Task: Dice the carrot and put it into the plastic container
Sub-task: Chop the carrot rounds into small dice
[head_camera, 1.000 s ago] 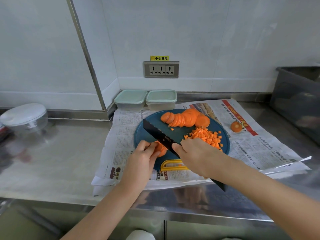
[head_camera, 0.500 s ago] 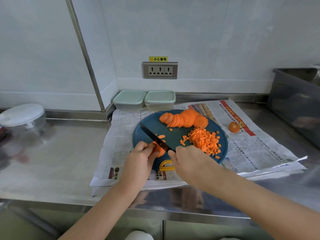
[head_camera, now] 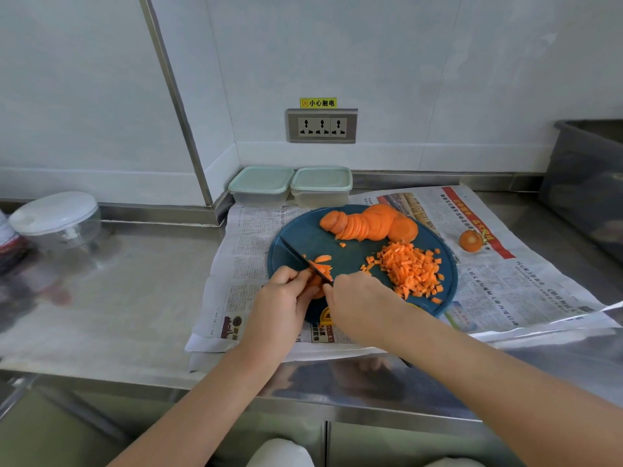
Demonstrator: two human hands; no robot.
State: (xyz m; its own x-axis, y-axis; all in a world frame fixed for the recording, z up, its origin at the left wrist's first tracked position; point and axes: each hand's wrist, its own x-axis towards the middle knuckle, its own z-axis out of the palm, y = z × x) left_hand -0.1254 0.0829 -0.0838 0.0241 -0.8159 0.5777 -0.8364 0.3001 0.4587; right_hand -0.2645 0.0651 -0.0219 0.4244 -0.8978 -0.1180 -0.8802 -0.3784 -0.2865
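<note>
Both forearms reach in over the board's (head_camera: 350,261) near edge; the left grip (head_camera: 283,294) pinches a carrot piece (head_camera: 317,284), the right grip (head_camera: 357,298) holds the knife (head_camera: 296,252).

The far rim of the cutting board (head_camera: 293,244) is being blocked by carrot slices (head_camera: 367,225), and its right half is being crowded by the diced carrot pile (head_camera: 411,267). A lane to the lidded plastic containers (head_camera: 322,182) is being left open over the board's left part, past the knife blade (head_camera: 298,255). Leftward, bare steel counter (head_camera: 118,298) is being left free; rightward, passage is being barred by a grey bin (head_camera: 586,183).
</note>
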